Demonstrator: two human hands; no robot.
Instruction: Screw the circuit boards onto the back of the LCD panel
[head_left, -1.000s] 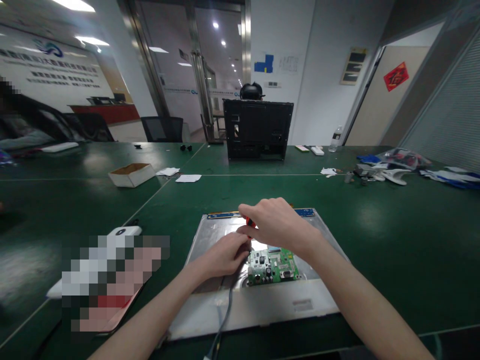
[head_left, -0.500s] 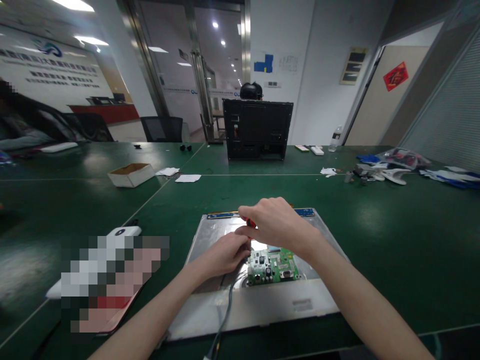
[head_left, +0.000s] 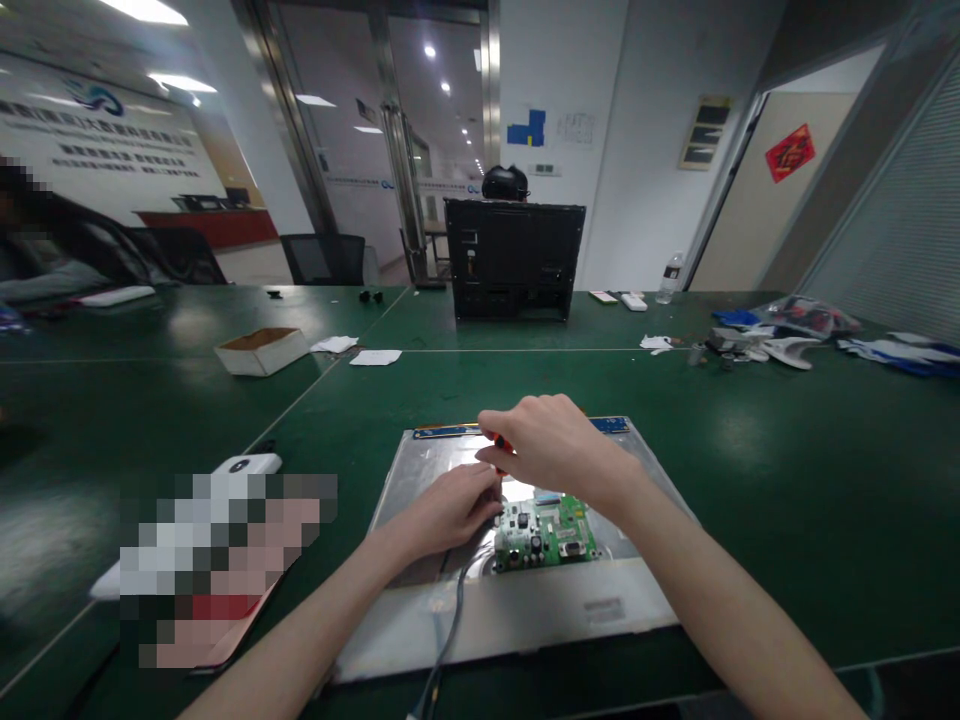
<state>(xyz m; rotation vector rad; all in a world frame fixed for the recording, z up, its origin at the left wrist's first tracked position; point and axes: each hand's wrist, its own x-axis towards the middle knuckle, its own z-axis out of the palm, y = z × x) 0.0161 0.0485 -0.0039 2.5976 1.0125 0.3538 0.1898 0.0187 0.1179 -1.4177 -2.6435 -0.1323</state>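
My right hand (head_left: 551, 445) is closed around the red and black handle of a screwdriver (head_left: 500, 446), which stands upright over the left upper corner of a green circuit board (head_left: 551, 535). Just below that handle, the fingers of my left hand (head_left: 454, 508) are pinched together by the shaft; what is between them is hidden. The board lies on the silvery back of a flat display panel (head_left: 540, 622). A narrow blue board (head_left: 611, 425) runs along the panel's far edge. From beside the green board, a dark cable (head_left: 455, 628) trails toward me.
Left of the panel lie a white phone-like object (head_left: 251, 468) and a pink flat item (head_left: 217, 640), both partly pixelated. Farther off are an open box (head_left: 262, 358), papers (head_left: 376, 357), a black monitor housing (head_left: 517, 260), a bottle (head_left: 670, 278) and gloves (head_left: 907, 352). Another person sits far left.
Both hands stay at the same spot, with the right fingers shifting slightly on the screwdriver handle. The panel and circuit board have not moved.
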